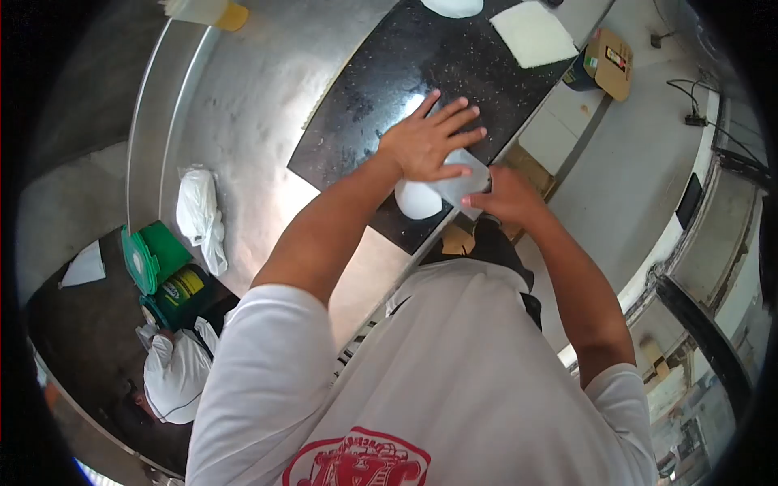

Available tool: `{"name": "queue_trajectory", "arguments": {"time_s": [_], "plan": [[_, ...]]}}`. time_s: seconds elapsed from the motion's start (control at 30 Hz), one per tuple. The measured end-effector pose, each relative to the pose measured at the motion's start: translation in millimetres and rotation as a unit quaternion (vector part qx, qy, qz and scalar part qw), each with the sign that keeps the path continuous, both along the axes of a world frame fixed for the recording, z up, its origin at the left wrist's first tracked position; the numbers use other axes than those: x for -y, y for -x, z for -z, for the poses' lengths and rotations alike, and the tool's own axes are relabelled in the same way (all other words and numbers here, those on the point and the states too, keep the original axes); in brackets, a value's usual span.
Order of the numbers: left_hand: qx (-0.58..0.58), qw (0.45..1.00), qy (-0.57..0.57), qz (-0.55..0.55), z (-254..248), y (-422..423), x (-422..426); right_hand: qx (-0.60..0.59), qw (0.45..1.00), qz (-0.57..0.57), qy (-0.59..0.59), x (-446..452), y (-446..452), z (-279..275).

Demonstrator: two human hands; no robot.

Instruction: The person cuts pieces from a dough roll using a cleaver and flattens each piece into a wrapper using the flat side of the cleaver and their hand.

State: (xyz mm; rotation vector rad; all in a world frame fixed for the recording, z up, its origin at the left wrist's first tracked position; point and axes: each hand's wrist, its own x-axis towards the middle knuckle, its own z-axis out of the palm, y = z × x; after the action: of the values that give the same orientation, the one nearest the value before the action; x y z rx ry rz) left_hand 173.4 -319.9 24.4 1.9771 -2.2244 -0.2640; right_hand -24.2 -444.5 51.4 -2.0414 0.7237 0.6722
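My left hand (429, 144) is spread open, palm down, above the near part of a black speckled slab (381, 105). Under its thumb side shows a pale, partly see-through flat piece (468, 180), which could be plastic; its exact kind is unclear. At the slab's edge, my right hand (512, 197) grips that piece between thumb and fingers, though some fingers are hidden. A smooth white round piece (419, 201), resembling dough, lies on the slab just below my left hand and partly behind the pale piece.
On the slab's far end are a white square cloth (532, 34) and another white round piece (452, 6). A steel counter (251, 105) adjoins it, bearing a white plastic bag (199, 212). A cardboard box (613, 65) stands right; a person in white (182, 373) is lower left.
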Motion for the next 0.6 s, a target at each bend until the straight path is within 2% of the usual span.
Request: {"name": "queue_trajectory", "arguments": {"time_s": [0.07, 0.13, 0.17, 0.2, 0.27, 0.3, 0.37, 0.4, 0.47, 0.53, 0.6], "plan": [[0.009, 1.0, 0.003, -0.006, 1.9, 2.2, -2.3, -0.013, 1.0, 0.0, -0.017, -8.2, 6.9, 1.4], [-0.028, 1.0, -0.002, -0.007, 7.2, 31.0, -26.3, 0.087, 0.989, 0.059, -0.106, -37.1, 53.1, 13.0], [-0.047, 0.998, -0.039, 0.003, -2.1, 49.7, -41.5, 0.079, 0.989, 0.054, -0.112, -55.5, 77.6, 16.7], [-0.072, 0.995, -0.058, 0.048, 0.5, 63.1, -47.1, 0.113, 0.992, 0.046, -0.042, -69.7, 99.0, 22.5], [-0.064, 0.996, -0.014, 0.063, 12.4, 73.4, -37.8, 0.142, 0.988, 0.046, 0.031, -60.6, 95.0, 32.2], [-0.077, 0.994, -0.02, 0.07, 10.1, 69.4, -32.5, 0.073, 0.996, 0.052, 0.017, -51.0, 81.5, 25.4], [-0.003, 1.0, -0.025, 0.015, -1.1, 42.7, -7.7, -0.027, 0.999, 0.045, -0.006, -23.8, 44.3, -6.3], [0.011, 1.0, -0.015, 0.016, 0.6, 28.8, 3.9, -0.013, 0.999, 0.046, 0.004, -7.7, 29.8, -2.8], [0.028, 0.999, 0.011, -0.025, 2.8, 0.8, 15.8, 0.024, 0.999, -0.034, 0.027, 8.5, 7.1, -0.9], [0.028, 0.998, 0.015, -0.051, -1.3, 4.5, 8.1, 0.049, 0.999, -0.005, 0.013, -5.0, 12.3, -3.4], [-0.013, 0.999, 0.005, -0.03, 0.4, 16.1, -4.6, 0.06, 0.998, 0.013, -0.01, -20.9, 35.7, 8.1]]}}
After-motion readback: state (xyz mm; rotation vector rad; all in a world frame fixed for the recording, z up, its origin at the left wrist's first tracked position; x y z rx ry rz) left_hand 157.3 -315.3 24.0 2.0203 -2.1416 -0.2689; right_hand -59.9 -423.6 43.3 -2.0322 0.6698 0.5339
